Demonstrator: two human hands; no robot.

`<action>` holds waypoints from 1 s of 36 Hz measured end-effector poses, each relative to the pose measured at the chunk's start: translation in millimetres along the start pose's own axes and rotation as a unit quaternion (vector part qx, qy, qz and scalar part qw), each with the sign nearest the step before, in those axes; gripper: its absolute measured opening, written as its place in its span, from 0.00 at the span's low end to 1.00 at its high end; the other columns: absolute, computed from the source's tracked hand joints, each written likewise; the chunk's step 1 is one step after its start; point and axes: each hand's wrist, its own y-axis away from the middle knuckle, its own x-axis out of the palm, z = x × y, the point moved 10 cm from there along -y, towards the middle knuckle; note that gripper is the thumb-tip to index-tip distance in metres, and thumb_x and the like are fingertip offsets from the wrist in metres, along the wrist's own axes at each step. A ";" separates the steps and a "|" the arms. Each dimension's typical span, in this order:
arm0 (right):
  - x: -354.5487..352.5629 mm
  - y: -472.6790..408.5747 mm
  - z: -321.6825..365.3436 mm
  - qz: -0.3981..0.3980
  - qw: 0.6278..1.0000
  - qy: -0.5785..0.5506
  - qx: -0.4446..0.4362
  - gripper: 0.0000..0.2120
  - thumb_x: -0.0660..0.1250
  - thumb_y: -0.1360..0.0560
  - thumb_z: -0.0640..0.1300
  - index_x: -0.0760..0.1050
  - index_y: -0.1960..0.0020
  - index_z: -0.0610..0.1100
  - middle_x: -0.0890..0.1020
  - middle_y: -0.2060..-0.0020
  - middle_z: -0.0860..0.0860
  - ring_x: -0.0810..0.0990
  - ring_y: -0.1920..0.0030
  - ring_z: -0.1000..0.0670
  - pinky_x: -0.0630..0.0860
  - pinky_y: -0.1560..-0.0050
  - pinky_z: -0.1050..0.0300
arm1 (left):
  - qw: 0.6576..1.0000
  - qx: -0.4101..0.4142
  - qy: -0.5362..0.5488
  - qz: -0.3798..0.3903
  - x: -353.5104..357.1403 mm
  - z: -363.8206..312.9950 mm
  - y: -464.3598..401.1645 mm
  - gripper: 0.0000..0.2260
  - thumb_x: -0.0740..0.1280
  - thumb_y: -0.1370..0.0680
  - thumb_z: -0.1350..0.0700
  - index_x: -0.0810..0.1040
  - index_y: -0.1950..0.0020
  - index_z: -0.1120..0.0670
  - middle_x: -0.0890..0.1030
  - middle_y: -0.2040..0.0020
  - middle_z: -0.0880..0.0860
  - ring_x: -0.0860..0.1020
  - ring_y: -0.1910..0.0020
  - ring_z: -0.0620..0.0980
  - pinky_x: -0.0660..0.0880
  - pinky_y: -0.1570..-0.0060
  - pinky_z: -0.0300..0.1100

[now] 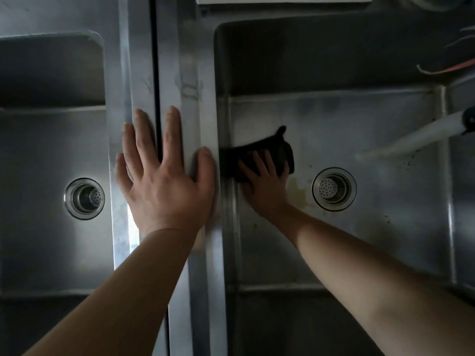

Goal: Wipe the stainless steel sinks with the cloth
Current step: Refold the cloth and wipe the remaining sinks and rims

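Two bare forearms are showing from the lower edge of the view, with no sleeve, watch or bracelet covering either of them. The left hand [164,186] is showing its back, with five ringless fingers [172,129] and short, plain nails. The right hand [267,186] is likewise showing its back, gloveless and ringless. Both wrists are showing unmarked, and nothing worn is appearing anywhere.

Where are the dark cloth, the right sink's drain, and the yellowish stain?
Dark cloth [276,150]: head view, on its upper middle, above the fingers.
Right sink's drain [333,188]: head view, on the strainer's centre.
Yellowish stain [298,188]: head view, on its middle.
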 end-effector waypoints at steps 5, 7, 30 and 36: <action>16.3 45.0 -3.7 0.001 1.000 0.015 -0.007 0.27 0.61 0.24 0.55 0.69 0.25 0.57 0.69 0.25 0.44 0.63 0.23 0.38 0.58 0.33 0.23 | 1.000 -0.003 -0.002 0.001 -0.8 0.7 0.3 0.30 0.58 0.20 0.39 0.52 0.20 0.41 0.51 0.18 0.53 0.48 0.20 0.54 0.50 0.24 0.58; 9.2 26.8 -4.3 -0.004 1.000 0.003 0.022 0.27 0.62 0.24 0.55 0.67 0.25 0.58 0.67 0.24 0.44 0.61 0.22 0.39 0.56 0.32 0.23 | 1.000 -0.001 -0.004 0.002 -0.2 0.3 0.0 0.30 0.58 0.20 0.39 0.52 0.20 0.41 0.50 0.18 0.53 0.48 0.20 0.54 0.50 0.24 0.58; -62.9 -116.4 5.4 0.073 0.992 -0.012 0.099 0.26 0.55 0.17 0.56 0.53 0.21 0.62 0.50 0.19 0.47 0.44 0.21 0.37 0.48 0.31 0.21 | 1.000 -0.009 -0.018 -0.005 0.7 2.2 -0.7 0.30 0.57 0.21 0.38 0.53 0.20 0.40 0.51 0.18 0.51 0.49 0.20 0.54 0.50 0.24 0.57; -22.0 -26.6 7.2 0.109 0.993 0.043 0.029 0.28 0.59 0.19 0.55 0.55 0.21 0.61 0.53 0.20 0.47 0.48 0.22 0.38 0.49 0.30 0.22 | 1.000 -0.012 -0.013 -0.001 1.0 2.9 0.4 0.30 0.57 0.21 0.38 0.53 0.20 0.39 0.51 0.18 0.52 0.49 0.20 0.54 0.50 0.24 0.58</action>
